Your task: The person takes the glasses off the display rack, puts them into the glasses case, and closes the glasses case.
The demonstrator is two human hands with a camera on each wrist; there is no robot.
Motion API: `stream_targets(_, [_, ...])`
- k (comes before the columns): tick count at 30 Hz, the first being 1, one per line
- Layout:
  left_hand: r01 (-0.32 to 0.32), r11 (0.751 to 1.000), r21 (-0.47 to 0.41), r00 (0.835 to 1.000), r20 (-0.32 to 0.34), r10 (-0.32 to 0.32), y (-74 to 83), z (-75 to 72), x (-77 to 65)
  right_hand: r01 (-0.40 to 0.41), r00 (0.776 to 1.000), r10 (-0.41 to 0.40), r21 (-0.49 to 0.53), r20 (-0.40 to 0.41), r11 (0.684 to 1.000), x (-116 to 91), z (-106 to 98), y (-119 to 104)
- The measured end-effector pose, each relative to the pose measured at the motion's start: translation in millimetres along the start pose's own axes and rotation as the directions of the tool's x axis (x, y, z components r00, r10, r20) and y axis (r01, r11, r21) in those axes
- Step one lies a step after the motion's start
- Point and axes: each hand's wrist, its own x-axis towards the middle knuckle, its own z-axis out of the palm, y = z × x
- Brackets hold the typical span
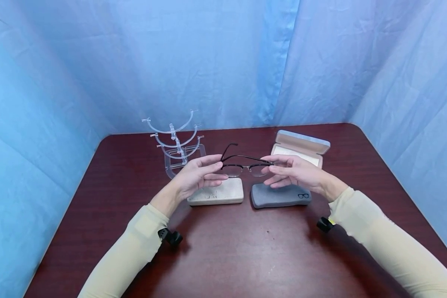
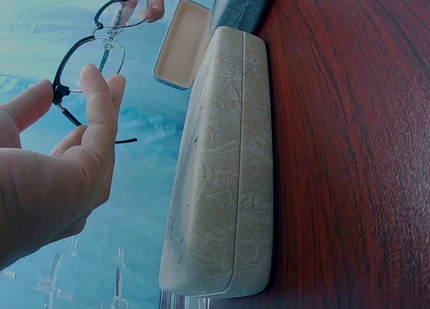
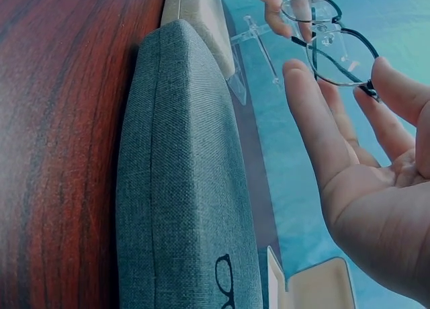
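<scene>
A pair of eyeglasses (image 1: 242,166) with dark upper rims and clear lenses is held up between both hands, above two closed glasses cases. My left hand (image 1: 199,176) pinches the frame's left corner between thumb and fingers. At the opposite corner my right hand (image 1: 298,174) pinches the frame, its lower fingers spread. The temples are unfolded and point away toward the back. In the left wrist view the eyeglasses (image 2: 87,57) hang beside the cream glasses case (image 2: 222,168). The right wrist view has the eyeglasses (image 3: 339,54) over the grey fabric glasses case (image 3: 181,181).
Behind the left hand stands a clear plastic tiered glasses stand (image 1: 176,142). An open glasses case (image 1: 301,145) with a pale lining lies behind the right hand. Everything rests on a dark red wooden table (image 1: 227,256), with blue curtains (image 1: 208,62) around it.
</scene>
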Motion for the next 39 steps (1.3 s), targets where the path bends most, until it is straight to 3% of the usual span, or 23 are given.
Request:
stream_targets(6, [-0.003,1.000,0.022,1.000,0.009,0.003,0.8,-1.0,-2.0,-0.009,0.998,0.009,0.005,0.055,1.000,0.1,-1.2,-0.2])
stream_targets(14, [-0.007,0.999,0.045,1.000,0.023,0.006,0.7,-1.5,-3.5,-0.015,0.998,0.015,0.000,0.061,1.000,-0.4,-1.6,-0.3])
stream_targets(29, [0.002,1.000,0.017,1.000,0.025,-0.003,4.2,1.2,0.0,0.013,1.000,-0.013,-0.004,-0.011,1.000,-0.6,0.1,-3.8])
stream_targets(39, [-0.011,0.999,0.044,1.000,0.003,0.011,2.4,3.1,4.6,0.004,0.998,-0.008,-0.065,-0.055,0.998,3.8,0.1,-2.9])
